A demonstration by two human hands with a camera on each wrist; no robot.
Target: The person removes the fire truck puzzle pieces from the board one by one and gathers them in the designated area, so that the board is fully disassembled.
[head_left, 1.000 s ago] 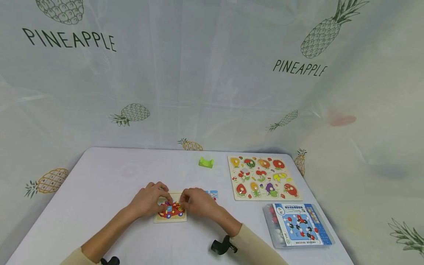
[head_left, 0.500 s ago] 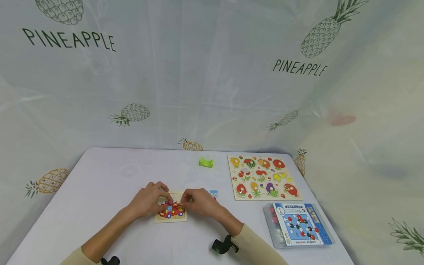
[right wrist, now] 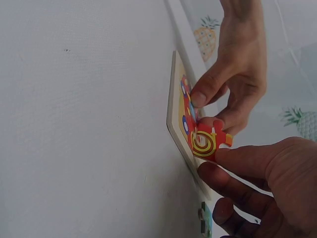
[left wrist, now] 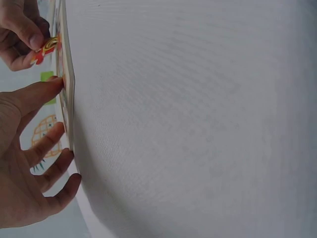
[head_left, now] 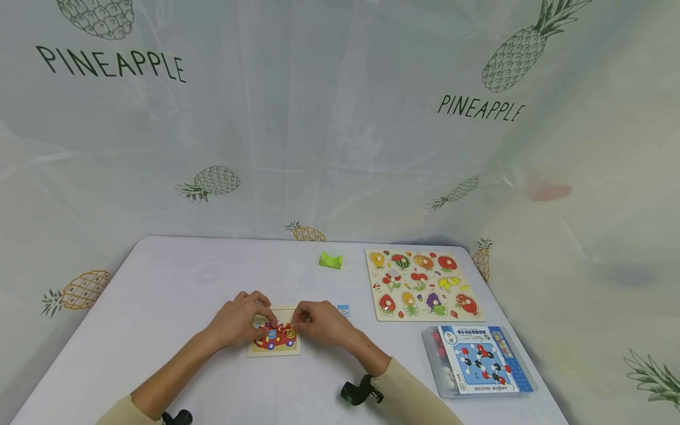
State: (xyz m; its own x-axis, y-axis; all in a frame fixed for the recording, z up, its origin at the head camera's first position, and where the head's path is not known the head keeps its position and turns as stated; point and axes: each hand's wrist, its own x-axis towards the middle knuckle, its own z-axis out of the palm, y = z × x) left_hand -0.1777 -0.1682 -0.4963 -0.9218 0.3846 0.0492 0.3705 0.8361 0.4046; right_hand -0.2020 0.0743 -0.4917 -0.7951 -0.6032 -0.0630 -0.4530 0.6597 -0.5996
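A small wooden jigsaw board (head_left: 284,353) with a red vehicle picture lies on the table between both hands. My right hand (head_left: 321,323) pinches a red puzzle piece (right wrist: 204,143) with a yellow spiral between thumb and fingers. In the right wrist view that piece stands tilted up off the board, close over the vehicle picture. My left hand (head_left: 240,321) spreads over the board's left side. Its thumb and fingertips rest on the board, seen edge-on in the left wrist view, where the left fingers (left wrist: 43,144) look loosely extended.
Behind the right hand lies a small blue card-like piece (head_left: 344,310), partly hidden. A green plastic piece (head_left: 331,261) sits farther back. At the right are a fruit puzzle board (head_left: 395,316) and a clear case with a molecule-picture label (head_left: 480,361). A pineapple-print curtain (head_left: 340,130) hangs behind.
My right hand has shifted slightly right with the puzzle piece and covers more of the blue piece. The left hand and the board have stayed in place.
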